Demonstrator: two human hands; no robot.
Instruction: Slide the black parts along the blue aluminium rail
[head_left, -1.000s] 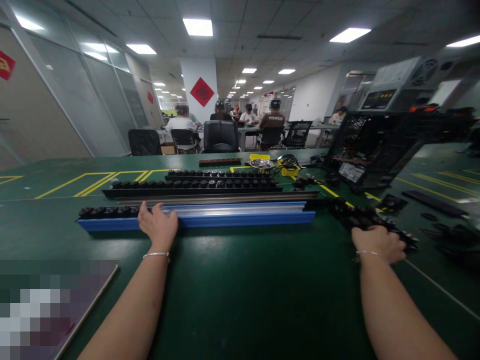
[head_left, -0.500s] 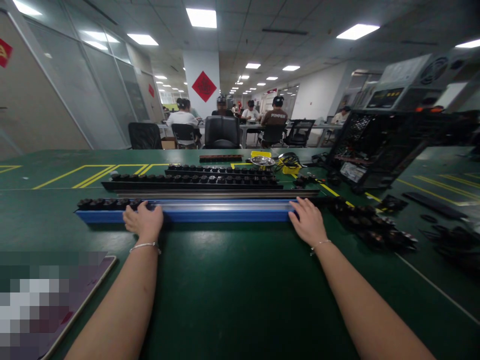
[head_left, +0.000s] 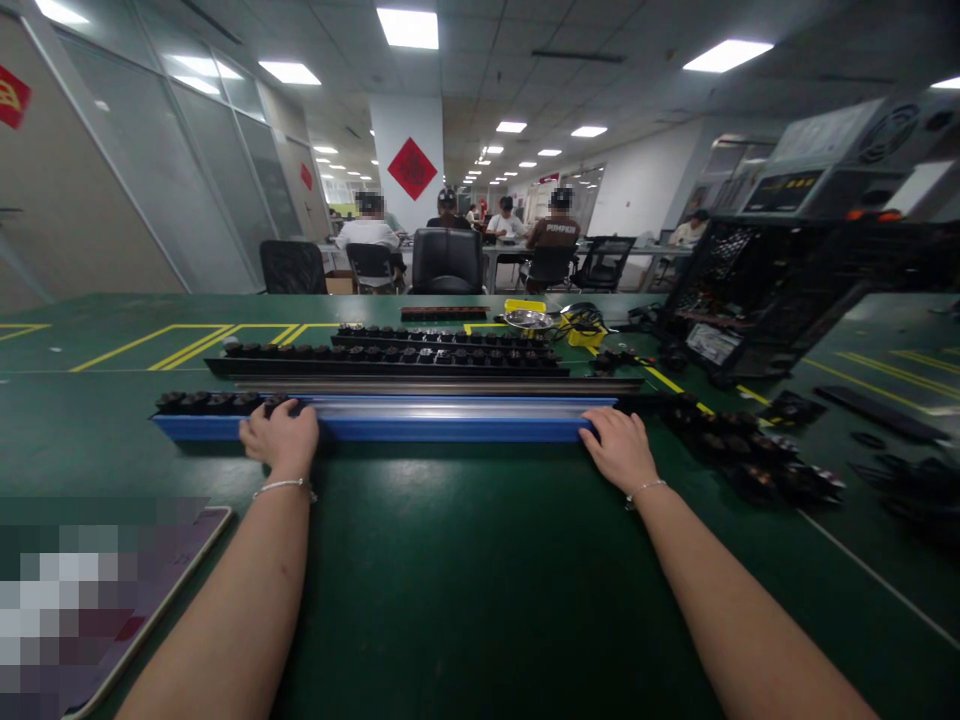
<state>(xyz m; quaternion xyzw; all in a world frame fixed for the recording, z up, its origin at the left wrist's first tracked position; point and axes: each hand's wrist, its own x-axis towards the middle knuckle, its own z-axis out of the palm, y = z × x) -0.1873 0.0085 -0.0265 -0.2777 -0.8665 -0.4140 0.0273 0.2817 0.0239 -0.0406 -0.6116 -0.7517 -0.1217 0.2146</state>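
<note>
A long blue rail (head_left: 450,428) with a shiny channel along its top lies across the green table before me. Several round black parts (head_left: 196,402) sit in a row at its left end. My left hand (head_left: 280,436) is closed around the rail beside the last of these parts, its fingertips partly hidden behind the edge. Near the right end, my right hand (head_left: 621,446) grips the same rail, fingers over the top and thumb on the near side. Just behind it lies a thin dark metal strip (head_left: 442,384).
Farther back are black strips with round parts (head_left: 390,355), a metal dish (head_left: 528,320) and a yellow holder with black cable (head_left: 585,330). An opened computer case (head_left: 727,290) and loose black parts (head_left: 750,450) occupy the right. At left lies a flat, pale-edged device (head_left: 180,560).
My left hand has shifted slightly left along the rail. The right fingers have curled down more closely over its right end. The rail stays nearly in place.
</note>
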